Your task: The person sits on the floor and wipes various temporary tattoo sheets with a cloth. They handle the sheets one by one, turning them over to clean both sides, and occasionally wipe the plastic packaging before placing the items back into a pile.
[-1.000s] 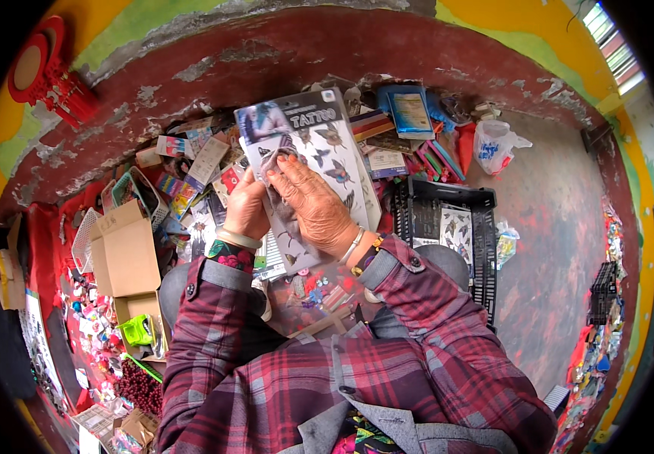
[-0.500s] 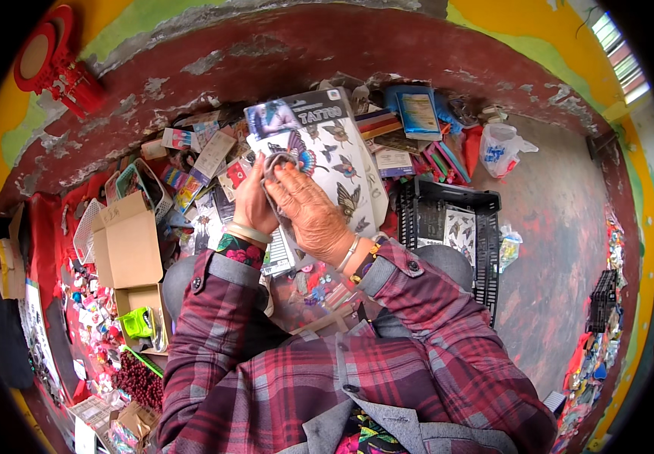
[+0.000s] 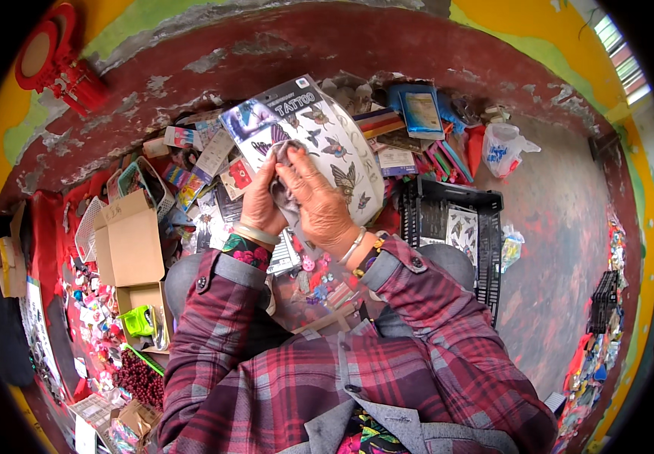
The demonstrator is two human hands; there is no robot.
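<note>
A butterfly tattoo sheet [image 3: 325,160], white with a dark header, is tilted to the left and bowed along its right side. At its lower left edge my left hand [image 3: 261,206] is closed on it, most of the fingers out of sight behind. My right hand [image 3: 322,210] lies over the front of the sheet, its fingers bent onto a crumpled grey cloth [image 3: 284,198]. The cloth is bunched between my two hands and covers part of the large purple butterfly.
On the right stands a black plastic crate [image 3: 487,250] with more butterfly sheets inside. An open cardboard box [image 3: 132,242] is at the left, near a white basket [image 3: 88,231]. Packaged goods pile against the red wall [image 3: 327,45]. A white plastic bag [image 3: 502,147] sits back right.
The sheet has turned counterclockwise, its top swinging left and lower, and its right side now bows more. My right hand and the cloth have shifted slightly across it.
</note>
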